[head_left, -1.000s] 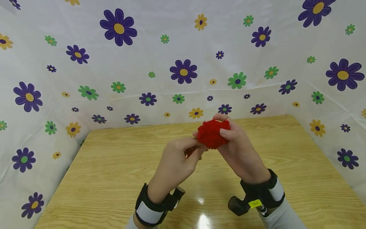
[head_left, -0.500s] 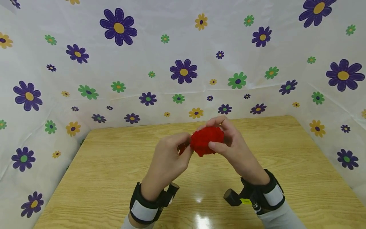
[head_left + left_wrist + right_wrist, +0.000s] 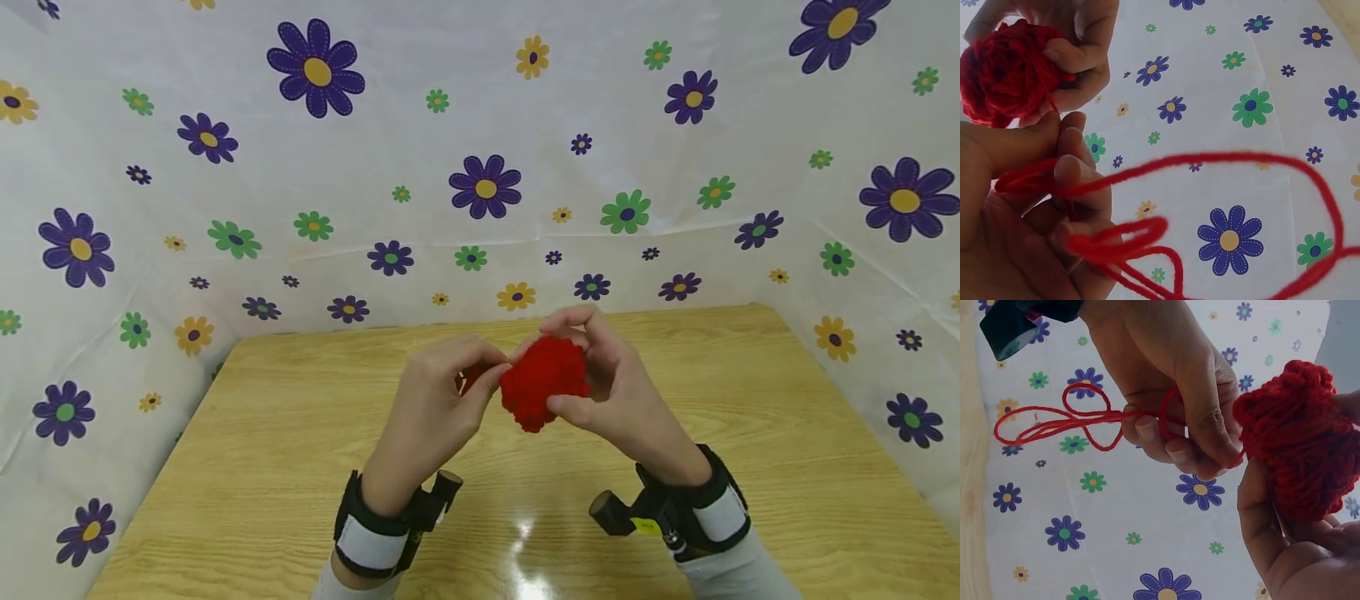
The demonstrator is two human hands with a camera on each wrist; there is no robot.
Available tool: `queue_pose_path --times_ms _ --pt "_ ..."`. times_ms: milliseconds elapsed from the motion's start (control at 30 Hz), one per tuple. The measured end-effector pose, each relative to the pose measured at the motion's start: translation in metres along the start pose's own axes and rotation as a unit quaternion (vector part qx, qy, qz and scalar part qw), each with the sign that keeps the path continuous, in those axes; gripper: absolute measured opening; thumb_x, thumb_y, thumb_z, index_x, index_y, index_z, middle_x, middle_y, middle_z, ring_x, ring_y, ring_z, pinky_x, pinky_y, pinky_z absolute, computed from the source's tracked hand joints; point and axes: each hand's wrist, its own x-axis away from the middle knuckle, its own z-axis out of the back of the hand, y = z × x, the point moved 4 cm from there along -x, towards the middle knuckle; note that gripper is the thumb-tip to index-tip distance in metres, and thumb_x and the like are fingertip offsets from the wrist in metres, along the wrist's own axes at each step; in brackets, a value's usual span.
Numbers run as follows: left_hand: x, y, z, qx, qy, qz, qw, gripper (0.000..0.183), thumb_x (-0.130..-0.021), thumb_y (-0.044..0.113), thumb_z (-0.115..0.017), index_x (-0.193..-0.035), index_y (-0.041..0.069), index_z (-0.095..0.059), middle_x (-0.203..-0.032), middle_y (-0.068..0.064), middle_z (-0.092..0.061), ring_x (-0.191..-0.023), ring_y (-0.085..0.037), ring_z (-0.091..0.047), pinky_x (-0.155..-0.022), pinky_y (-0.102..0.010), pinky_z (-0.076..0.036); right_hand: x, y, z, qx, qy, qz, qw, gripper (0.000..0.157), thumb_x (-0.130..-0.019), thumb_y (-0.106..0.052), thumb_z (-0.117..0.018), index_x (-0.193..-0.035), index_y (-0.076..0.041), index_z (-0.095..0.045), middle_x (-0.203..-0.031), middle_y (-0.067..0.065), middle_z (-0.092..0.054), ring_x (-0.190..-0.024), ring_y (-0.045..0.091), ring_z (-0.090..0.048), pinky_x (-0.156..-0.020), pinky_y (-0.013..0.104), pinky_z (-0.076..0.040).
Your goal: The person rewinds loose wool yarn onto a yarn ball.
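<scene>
A lumpy ball of red yarn (image 3: 542, 385) is held up above the table in my right hand (image 3: 626, 400), thumb in front and fingers behind. Just left of it, my left hand (image 3: 431, 404) pinches the strand where it leaves the ball, thumb against forefinger. Its other fingers curl round more of the same yarn. Loose loops of yarn (image 3: 1235, 156) trail out of the left hand in the left wrist view. From the right wrist view, several narrow loops hang off the far side of that hand, and the ball (image 3: 1300, 447) shows crossing wraps.
A wood-grain table (image 3: 285, 433) lies under both hands. White cloth printed with flowers (image 3: 412, 142) rises behind it and along both sides. Each wrist wears a black strap (image 3: 375, 533) with a small camera.
Both hands first shifted left, the left hand drawing a little away from the right. The yarn ball has turned in the right hand, and its lower end now hangs further down.
</scene>
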Motion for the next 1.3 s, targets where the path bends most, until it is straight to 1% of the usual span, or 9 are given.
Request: queue_pose_path --times_ms 100,233,400,633,800,900,1000,1100,1300 --pt "-0.001 -0.002 0.001 0.003 -0.001 0.000 1.0000 0.005 -0.086 0.004 -0.072 -0.086 0.009 -0.071 -0.074 0.007 -0.059 -0.062 -0.007 -0.047 -0.052 -0.022 -0.041 0.000 0.000 -0.002 0.005 -0.013 0.015 1.000 0.045 -0.084 -0.002 -0.068 -0.124 -0.007 -0.047 -0.120 0.012 -0.060 -0.104 0.032 -0.059 -0.082 0.046 -0.053" --pt "-0.001 -0.006 0.002 0.010 -0.009 0.011 0.9999 0.005 -0.086 0.006 -0.073 -0.084 0.010 -0.070 -0.073 0.008 -0.058 -0.062 -0.007 -0.046 -0.054 -0.024 -0.042 -0.001 0.001 -0.005 0.057 -0.027 0.022 0.998 0.050 -0.075 0.012 -0.065 -0.121 -0.001 -0.051 -0.120 0.012 -0.057 -0.103 0.031 -0.058 -0.082 0.047 -0.053" --pt "0.000 -0.009 0.004 -0.005 -0.015 0.027 0.9995 0.006 -0.086 0.009 -0.074 -0.082 0.011 -0.069 -0.071 0.009 -0.056 -0.061 -0.007 -0.045 -0.053 -0.024 -0.040 -0.001 0.002 -0.006 0.141 -0.041 0.009 0.989 0.054 -0.069 0.013 -0.069 -0.119 -0.006 -0.058 -0.113 0.003 -0.061 -0.095 0.021 -0.061 -0.079 0.041 -0.054" --pt "0.001 -0.009 0.004 -0.047 -0.009 0.036 0.9982 0.009 -0.087 0.011 -0.073 -0.081 0.012 -0.067 -0.067 0.009 -0.052 -0.057 -0.008 -0.041 -0.049 -0.024 -0.035 -0.002 0.006 -0.010 0.272 -0.055 -0.001 0.961 0.054 -0.072 0.001 -0.074 -0.122 -0.011 -0.059 -0.109 -0.008 -0.064 -0.086 0.008 -0.060 -0.078 0.030 -0.053" --pt "0.003 -0.009 0.005 -0.045 -0.002 0.068 0.9967 0.011 -0.089 0.011 -0.071 -0.080 0.013 -0.065 -0.067 0.009 -0.052 -0.057 -0.009 -0.042 -0.048 -0.024 -0.037 -0.002 0.010 -0.013 0.318 -0.068 -0.016 0.945 0.057 -0.073 -0.003 -0.075 -0.123 -0.010 -0.048 -0.111 -0.008 -0.064 -0.088 0.004 -0.059 -0.077 0.026 -0.052" --pt "0.003 -0.006 0.005 -0.038 0.003 0.076 0.9964 0.010 -0.089 0.010 -0.070 -0.081 0.013 -0.065 -0.069 0.009 -0.054 -0.059 -0.008 -0.045 -0.050 -0.023 -0.040 -0.003 0.011 -0.015 0.339 -0.073 -0.012 0.938 0.054 -0.073 -0.004 -0.073 -0.120 -0.008 -0.048 -0.108 -0.006 -0.064 -0.083 0.003 -0.059 -0.072 0.023 -0.052" --pt "0.003 -0.002 0.005 -0.035 0.009 0.067 0.9971 0.010 -0.090 0.008 -0.070 -0.081 0.012 -0.065 -0.070 0.008 -0.055 -0.061 -0.007 -0.047 -0.051 -0.023 -0.042 -0.004 0.013 -0.015 0.363 -0.070 -0.001 0.929 0.051 -0.072 -0.004 -0.074 -0.118 -0.007 -0.051 -0.106 -0.003 -0.064 -0.079 0.003 -0.058 -0.070 0.020 -0.052" --pt "0.003 0.004 0.005 -0.032 0.015 0.048 0.9982 0.010 -0.090 0.006 -0.069 -0.081 0.011 -0.065 -0.071 0.007 -0.054 -0.062 -0.007 -0.047 -0.051 -0.023 -0.042 -0.005 0.013 -0.014 0.391 -0.060 0.017 0.918 0.050 -0.072 -0.004 -0.075 -0.117 -0.006 -0.053 -0.111 -0.001 -0.064 -0.084 0.005 -0.058 -0.072 0.019 -0.051" --pt "0.005 0.017 -0.002 -0.026 0.007 0.018 0.9995 0.009 -0.089 0.001 -0.067 -0.086 0.008 -0.063 -0.078 0.005 -0.053 -0.065 -0.007 -0.047 -0.054 -0.020 -0.043 -0.006 0.012 -0.011 0.438 -0.014 0.065 0.896 0.056 -0.071 -0.005 -0.076 -0.124 0.000 -0.056 -0.111 0.004 -0.063 -0.088 0.008 -0.058 -0.073 0.018 -0.051"
